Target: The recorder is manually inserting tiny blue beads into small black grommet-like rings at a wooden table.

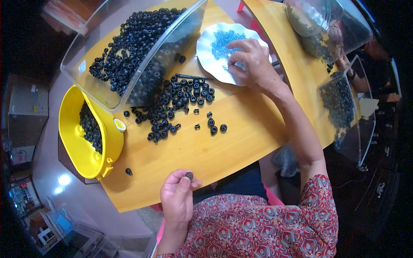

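Note:
My left hand (177, 195), near the table's front edge, pinches a small round black plastic part (189, 175) between thumb and fingers. Over a white scalloped plate (205, 58) at the far side is my right hand (253, 60). Its fingers are curled down at the small clear-blue pieces (226, 38) heaped there; whatever is between the fingertips is hidden. Loose black ring-shaped parts (176, 96) lie spread over the middle of the table. Several more (214, 129) sit apart, nearer to me.
A large clear bin (144, 64) full of black parts leans at the far left. Below it stands a yellow tub (114, 142) with more black parts inside. Across at the right, another person's hand (342, 62) is beside clear containers (359, 32) on an adjoining table (288, 43).

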`<action>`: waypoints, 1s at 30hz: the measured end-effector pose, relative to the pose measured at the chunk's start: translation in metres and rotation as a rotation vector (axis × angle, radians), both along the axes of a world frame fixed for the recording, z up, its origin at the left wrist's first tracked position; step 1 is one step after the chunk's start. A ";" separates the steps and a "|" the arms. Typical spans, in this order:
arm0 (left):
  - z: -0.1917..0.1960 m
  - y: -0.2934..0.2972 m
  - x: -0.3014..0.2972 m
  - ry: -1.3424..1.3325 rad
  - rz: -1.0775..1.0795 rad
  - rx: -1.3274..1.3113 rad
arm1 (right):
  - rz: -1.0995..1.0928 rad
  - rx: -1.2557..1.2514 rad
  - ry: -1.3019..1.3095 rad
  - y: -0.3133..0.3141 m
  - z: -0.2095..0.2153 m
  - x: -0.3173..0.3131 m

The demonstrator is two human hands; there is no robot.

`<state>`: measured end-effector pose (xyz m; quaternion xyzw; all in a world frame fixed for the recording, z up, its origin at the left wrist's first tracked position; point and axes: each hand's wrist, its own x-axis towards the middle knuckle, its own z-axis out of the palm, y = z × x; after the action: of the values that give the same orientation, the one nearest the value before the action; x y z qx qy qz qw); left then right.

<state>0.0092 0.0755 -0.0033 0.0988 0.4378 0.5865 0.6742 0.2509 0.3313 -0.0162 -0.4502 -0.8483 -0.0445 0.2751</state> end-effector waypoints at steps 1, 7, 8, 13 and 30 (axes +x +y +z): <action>-0.001 -0.001 0.000 -0.001 -0.001 -0.002 | -0.001 -0.002 -0.001 0.000 0.001 0.003; -0.003 -0.003 0.003 -0.016 -0.030 -0.001 | -0.048 0.014 0.105 0.004 0.006 0.015; -0.004 -0.003 0.003 -0.015 -0.029 -0.008 | -0.051 0.014 0.104 0.003 0.006 0.014; -0.004 -0.004 0.005 -0.023 -0.046 -0.011 | -0.019 0.058 0.007 -0.001 0.003 0.011; 0.012 0.025 0.007 -0.305 -0.124 0.047 | 0.033 0.019 -0.168 -0.004 0.000 -0.003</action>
<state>0.0165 0.1002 0.0091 0.0512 0.3098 0.5622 0.7651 0.2479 0.3277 -0.0165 -0.4280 -0.8753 -0.0856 0.2080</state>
